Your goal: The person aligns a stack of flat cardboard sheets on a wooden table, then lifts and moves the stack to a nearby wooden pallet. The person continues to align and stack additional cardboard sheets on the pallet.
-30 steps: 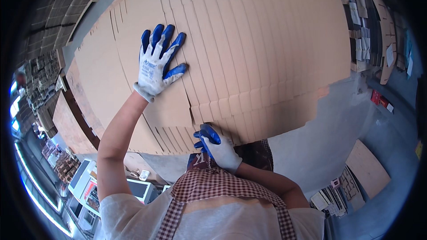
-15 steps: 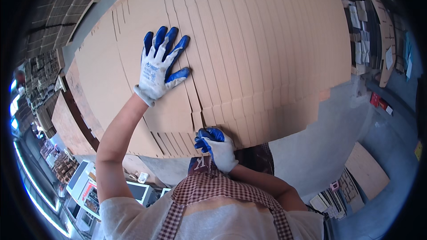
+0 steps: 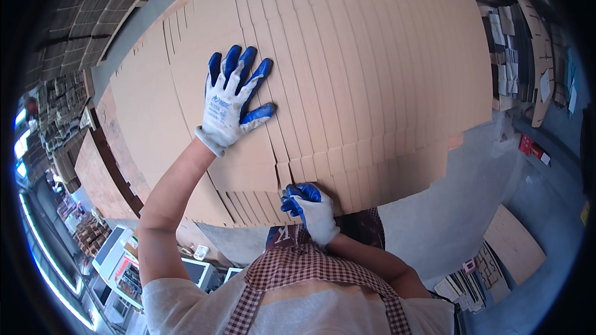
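Observation:
A broad layer of brown cardboard sheets (image 3: 372,74) lies fanned out before me, each overlapping its neighbour like shingles. My left hand (image 3: 231,102), in a white glove with blue-coated fingers, rests flat on the sheets left of the middle, fingers spread. At the near edge is my right hand (image 3: 311,211), gloved the same way. Its fingers are curled together beside the slotted end flaps (image 3: 254,206) of the sheets. Whatever lies between those fingers is too hidden to make out.
Stacks of flat cardboard (image 3: 87,12) stand at the far left, with more sheets on a rack (image 3: 512,56) at the right. A white machine (image 3: 118,260) sits at the lower left. A wooden board (image 3: 514,245) and thin panels lean at the lower right.
The whole picture has shifted slightly right and down. Against the cardboard, both hands keep nearly the same place and pose.

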`<state>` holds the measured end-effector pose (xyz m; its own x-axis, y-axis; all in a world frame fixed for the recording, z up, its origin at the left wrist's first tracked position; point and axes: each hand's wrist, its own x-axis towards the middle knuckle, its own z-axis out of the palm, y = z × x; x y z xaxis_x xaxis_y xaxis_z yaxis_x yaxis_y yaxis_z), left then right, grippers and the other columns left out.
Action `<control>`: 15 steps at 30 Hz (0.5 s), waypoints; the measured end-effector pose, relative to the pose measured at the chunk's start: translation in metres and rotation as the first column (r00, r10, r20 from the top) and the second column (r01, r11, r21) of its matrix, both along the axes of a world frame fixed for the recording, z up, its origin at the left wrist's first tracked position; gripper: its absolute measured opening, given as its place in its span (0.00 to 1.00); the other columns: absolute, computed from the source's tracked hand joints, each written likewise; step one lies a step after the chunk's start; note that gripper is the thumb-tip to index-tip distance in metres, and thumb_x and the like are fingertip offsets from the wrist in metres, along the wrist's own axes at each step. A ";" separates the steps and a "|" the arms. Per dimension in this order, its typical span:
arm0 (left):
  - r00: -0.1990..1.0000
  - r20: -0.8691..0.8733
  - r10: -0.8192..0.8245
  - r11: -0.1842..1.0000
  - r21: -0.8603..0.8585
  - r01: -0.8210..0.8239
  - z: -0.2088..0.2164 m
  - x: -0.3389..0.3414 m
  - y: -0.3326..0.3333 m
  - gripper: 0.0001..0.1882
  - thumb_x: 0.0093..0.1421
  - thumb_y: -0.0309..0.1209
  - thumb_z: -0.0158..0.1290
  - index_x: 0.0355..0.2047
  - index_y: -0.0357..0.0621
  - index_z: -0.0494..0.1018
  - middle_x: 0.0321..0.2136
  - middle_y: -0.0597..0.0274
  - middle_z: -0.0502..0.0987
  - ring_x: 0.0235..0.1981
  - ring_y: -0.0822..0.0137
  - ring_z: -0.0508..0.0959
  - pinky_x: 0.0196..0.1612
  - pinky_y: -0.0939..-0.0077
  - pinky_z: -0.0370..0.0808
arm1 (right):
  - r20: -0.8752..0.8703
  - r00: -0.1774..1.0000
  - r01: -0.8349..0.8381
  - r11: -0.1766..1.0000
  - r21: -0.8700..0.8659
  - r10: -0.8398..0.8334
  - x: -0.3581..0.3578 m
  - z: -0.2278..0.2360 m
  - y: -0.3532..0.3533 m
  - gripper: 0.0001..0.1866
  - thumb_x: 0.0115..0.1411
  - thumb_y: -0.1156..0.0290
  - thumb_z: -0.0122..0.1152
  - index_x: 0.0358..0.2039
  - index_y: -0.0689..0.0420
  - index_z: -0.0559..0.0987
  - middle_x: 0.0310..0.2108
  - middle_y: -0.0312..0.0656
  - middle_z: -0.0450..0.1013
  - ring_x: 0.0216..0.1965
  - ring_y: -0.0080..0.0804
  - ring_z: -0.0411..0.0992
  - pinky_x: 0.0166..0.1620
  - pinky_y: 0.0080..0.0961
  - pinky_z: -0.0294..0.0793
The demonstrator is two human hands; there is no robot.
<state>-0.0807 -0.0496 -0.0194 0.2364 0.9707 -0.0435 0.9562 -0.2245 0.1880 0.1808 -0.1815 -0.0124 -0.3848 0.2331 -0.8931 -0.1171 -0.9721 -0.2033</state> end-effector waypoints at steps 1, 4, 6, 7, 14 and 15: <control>1.000 0.001 0.003 1.000 -0.001 -0.003 0.000 0.000 0.000 0.42 0.60 0.56 0.58 0.71 0.55 0.65 0.73 0.51 0.60 0.74 0.44 0.55 0.75 0.40 0.45 | -0.003 1.000 0.004 1.000 0.013 -0.004 0.000 -0.004 -0.001 0.11 0.69 0.77 0.61 0.50 0.64 0.81 0.38 0.39 0.81 0.35 0.24 0.81 0.38 0.17 0.78; 1.000 0.009 0.006 1.000 -0.002 -0.005 -0.001 -0.001 0.000 0.42 0.60 0.56 0.59 0.71 0.54 0.65 0.72 0.51 0.60 0.74 0.44 0.55 0.75 0.40 0.46 | 0.012 1.000 -0.025 1.000 -0.005 0.025 0.001 -0.007 0.003 0.11 0.69 0.75 0.62 0.50 0.63 0.82 0.38 0.39 0.82 0.35 0.24 0.81 0.37 0.17 0.78; 1.000 0.007 0.001 1.000 0.003 -0.001 -0.002 -0.001 0.001 0.42 0.60 0.55 0.59 0.71 0.54 0.65 0.72 0.51 0.60 0.74 0.44 0.56 0.75 0.40 0.46 | 0.027 0.997 -0.074 0.997 -0.019 0.075 0.002 -0.004 0.007 0.12 0.70 0.72 0.61 0.51 0.62 0.82 0.38 0.39 0.82 0.34 0.24 0.81 0.37 0.17 0.78; 1.000 -0.014 -0.002 1.000 -0.003 0.002 -0.002 -0.001 0.001 0.43 0.59 0.57 0.58 0.71 0.53 0.65 0.72 0.50 0.60 0.74 0.43 0.55 0.75 0.40 0.46 | 0.035 0.994 -0.107 0.994 -0.017 0.107 0.005 -0.002 0.011 0.12 0.71 0.71 0.60 0.51 0.62 0.82 0.38 0.39 0.82 0.34 0.24 0.81 0.37 0.17 0.78; 0.999 0.042 -0.013 0.993 0.119 0.008 0.016 -0.011 0.050 0.42 0.63 0.60 0.52 0.73 0.58 0.62 0.74 0.53 0.58 0.76 0.46 0.53 0.76 0.42 0.42 | -0.081 0.994 -0.089 0.982 -0.168 0.076 0.048 -0.005 0.017 0.16 0.74 0.67 0.55 0.55 0.61 0.79 0.42 0.43 0.82 0.37 0.29 0.82 0.39 0.23 0.81; 0.999 0.037 -0.021 0.989 0.147 0.016 0.015 -0.012 0.067 0.41 0.64 0.60 0.51 0.73 0.58 0.62 0.74 0.55 0.58 0.76 0.47 0.53 0.76 0.43 0.42 | -0.107 0.991 -0.097 0.982 -0.161 0.081 0.054 -0.009 0.015 0.16 0.75 0.67 0.53 0.57 0.62 0.78 0.44 0.45 0.81 0.39 0.31 0.82 0.40 0.25 0.82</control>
<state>-0.0929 0.0175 -0.0049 0.2532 0.9614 0.1079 0.9444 -0.2698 0.1879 0.2345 -0.1662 -0.0213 -0.4863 0.0463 -0.8726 -0.0403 -0.9987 -0.0305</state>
